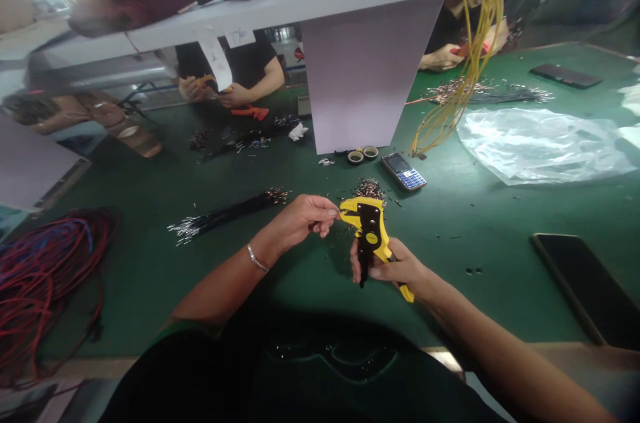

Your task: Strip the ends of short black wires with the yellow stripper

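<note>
My right hand (393, 264) is wrapped round the handles of a yellow and black wire stripper (371, 229), whose jaws point left. My left hand (307, 216) is pinched at the tip of those jaws; what its fingers hold is too small to make out. Behind the tool lies a pile of small dark and coppery bits (369, 189). To the left of my left hand, a bundle of short black wires (230, 213) with bare silvery and coppery ends rests on the green table (300, 296).
Red and blue cables (55, 269) are coiled at the left. A keypad phone (404, 173), tape rolls (370, 153), hanging yellow wires (467, 89), a clear plastic bag (545, 143) and a large phone (587, 283) lie around. Other people's hands work beyond the white divider (365, 76).
</note>
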The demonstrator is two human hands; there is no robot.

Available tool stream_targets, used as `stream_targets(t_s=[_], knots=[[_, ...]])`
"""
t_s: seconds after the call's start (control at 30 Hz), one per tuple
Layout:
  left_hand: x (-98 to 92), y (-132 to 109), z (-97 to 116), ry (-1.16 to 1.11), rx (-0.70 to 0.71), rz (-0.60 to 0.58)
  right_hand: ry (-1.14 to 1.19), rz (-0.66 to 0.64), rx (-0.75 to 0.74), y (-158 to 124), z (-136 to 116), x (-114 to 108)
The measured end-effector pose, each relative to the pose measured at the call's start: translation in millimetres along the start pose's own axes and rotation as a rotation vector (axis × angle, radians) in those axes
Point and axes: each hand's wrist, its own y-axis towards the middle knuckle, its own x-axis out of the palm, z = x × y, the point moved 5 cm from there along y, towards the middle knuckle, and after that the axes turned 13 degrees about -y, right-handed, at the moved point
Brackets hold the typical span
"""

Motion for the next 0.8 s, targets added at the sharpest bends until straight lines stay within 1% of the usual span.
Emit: stream_targets(t_s=[0.2,0.47,0.8], knots=[[-1.4,0.2,4.9,0.074,0.059,0.062,-0.015,-0.002,-0.02,-0.1,-5.8,2.1],[-1.0,-0.1,3.1,0.041,0.069,0.091,-0.004,0.002,-0.002,-0.1,-3.3,0.9],[-3.9,0.8,3.1,0.116,0.095,0.087,-0.022,0.009,0.001,-0.8,-2.6,1.6]])
